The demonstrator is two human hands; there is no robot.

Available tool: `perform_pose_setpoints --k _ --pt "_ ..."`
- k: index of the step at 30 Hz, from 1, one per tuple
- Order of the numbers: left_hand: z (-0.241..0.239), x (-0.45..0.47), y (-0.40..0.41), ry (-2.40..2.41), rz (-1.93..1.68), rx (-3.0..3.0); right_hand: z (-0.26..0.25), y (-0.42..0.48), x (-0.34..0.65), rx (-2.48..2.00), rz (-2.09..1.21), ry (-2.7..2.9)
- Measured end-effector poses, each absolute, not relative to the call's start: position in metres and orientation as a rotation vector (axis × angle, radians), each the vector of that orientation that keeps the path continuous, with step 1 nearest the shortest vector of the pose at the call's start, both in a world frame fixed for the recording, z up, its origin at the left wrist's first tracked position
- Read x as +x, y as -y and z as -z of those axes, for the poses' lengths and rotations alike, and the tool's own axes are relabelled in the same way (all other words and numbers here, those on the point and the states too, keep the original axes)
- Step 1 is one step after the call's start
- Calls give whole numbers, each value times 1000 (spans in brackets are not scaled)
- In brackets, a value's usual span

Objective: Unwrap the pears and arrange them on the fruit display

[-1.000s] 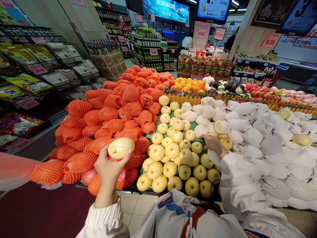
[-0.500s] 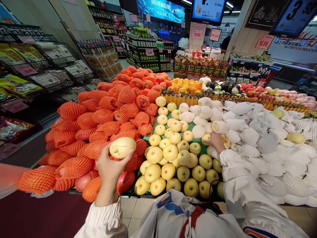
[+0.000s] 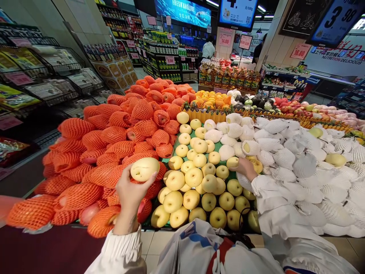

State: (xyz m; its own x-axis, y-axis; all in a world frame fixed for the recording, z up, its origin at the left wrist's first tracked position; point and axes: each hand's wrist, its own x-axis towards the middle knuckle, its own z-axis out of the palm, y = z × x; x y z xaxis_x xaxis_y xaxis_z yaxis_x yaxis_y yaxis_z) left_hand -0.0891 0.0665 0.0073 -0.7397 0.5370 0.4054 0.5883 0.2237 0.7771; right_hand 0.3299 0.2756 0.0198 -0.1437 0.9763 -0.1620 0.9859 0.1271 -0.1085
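My left hand [image 3: 129, 196] is wrapped round a large pale yellow pear [image 3: 145, 169], raised over the near edge of the fruit in orange foam nets [image 3: 114, 152]. A faint mark runs across the pear's skin. At the right side of the bare yellow pears [image 3: 194, 177], my right hand [image 3: 246, 168] is closed on a smaller yellow pear [image 3: 232, 163]; its fingertips are partly hidden. White foam-netted pears [image 3: 288, 156] lie just beyond and to the right of that hand.
Green matting [image 3: 218, 146] shows between the pears. A low yellow fence [image 3: 205, 114] divides them from oranges [image 3: 211, 99] behind. Bottles of oil [image 3: 228, 78] stand farther back. Wire racks of packets [image 3: 51, 89] line the left side, and price screens [image 3: 236, 13] hang above.
The view has shifted slightly. My right hand has moved a little left and down with the smaller pear, while my left hand still holds the large pear, slightly farther right in view.
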Motion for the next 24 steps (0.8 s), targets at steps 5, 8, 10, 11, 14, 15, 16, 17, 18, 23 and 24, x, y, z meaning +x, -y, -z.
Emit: perform_pose_setpoints --k 5,8,10,11,14,15,16,17,18,23,24 --pt "-10 -89 -66 2415 1544 -1174 -48 -297 329 1919 326 -2316" --pt "-11 -92 -63 2401 1533 -1171 -60 -314 310 1984 175 -2328" --pt "-12 -94 -60 2403 1539 -1143 -61 -320 290 2024 62 -2352" --pt "-13 -95 -60 2405 1543 -1137 -60 -322 279 2023 23 -2364" --pt "-17 -97 -58 2384 1556 -1135 -57 -324 250 1944 -70 -2442" --pt "-18 -97 -58 2373 1559 -1137 -57 -326 241 1899 -104 -2483" --pt "-19 -97 -58 2365 1562 -1135 -58 -330 233 1847 -139 -2526" --pt "-20 -97 -59 2360 1567 -1131 -60 -335 225 1787 -171 -2566" --pt "-20 -97 -59 2362 1571 -1128 -61 -341 217 1722 -195 -2599" --pt "-13 -97 -62 2389 1596 -1144 -56 -378 183 1555 -233 -2601" --pt "-10 -97 -62 2390 1597 -1152 -52 -384 178 1570 -238 -2582"
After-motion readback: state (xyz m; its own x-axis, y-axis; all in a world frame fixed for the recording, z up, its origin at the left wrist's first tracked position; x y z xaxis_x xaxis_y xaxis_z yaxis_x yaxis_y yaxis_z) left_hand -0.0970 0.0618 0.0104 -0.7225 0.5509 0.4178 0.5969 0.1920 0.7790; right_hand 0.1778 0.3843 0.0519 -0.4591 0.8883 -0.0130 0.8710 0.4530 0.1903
